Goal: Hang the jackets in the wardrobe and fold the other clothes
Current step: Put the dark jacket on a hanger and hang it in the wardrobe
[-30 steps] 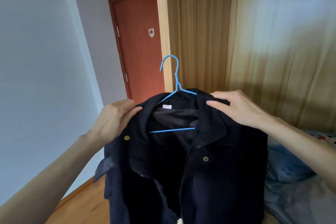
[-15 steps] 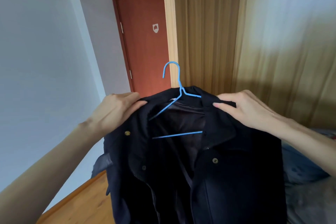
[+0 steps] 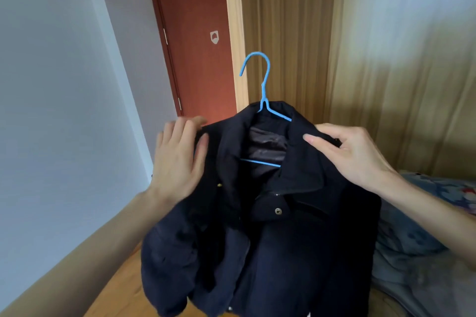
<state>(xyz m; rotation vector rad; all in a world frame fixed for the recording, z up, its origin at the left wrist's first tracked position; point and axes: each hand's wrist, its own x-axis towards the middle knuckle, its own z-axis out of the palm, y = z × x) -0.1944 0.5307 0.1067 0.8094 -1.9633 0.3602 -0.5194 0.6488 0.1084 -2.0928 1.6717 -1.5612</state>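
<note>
Head view: jacket [image 3: 270, 213] on blue hanger [image 3: 262, 100], held up before the wardrobe [image 3: 360, 59]. Right hand [image 3: 355, 152] pinches the shoulder, probably bearing the weight. Left hand [image 3: 177, 159] spread flat at the other shoulder, blurred; likely smoothing. Hook free, not yet hung.

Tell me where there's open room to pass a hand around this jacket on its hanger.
Free: the air left of the jacket, between the left hand and the white wall; also around the hanger hook, before the red door and curtain. Crowded: the right side, where the right hand grips the shoulder above the bedding.
</note>
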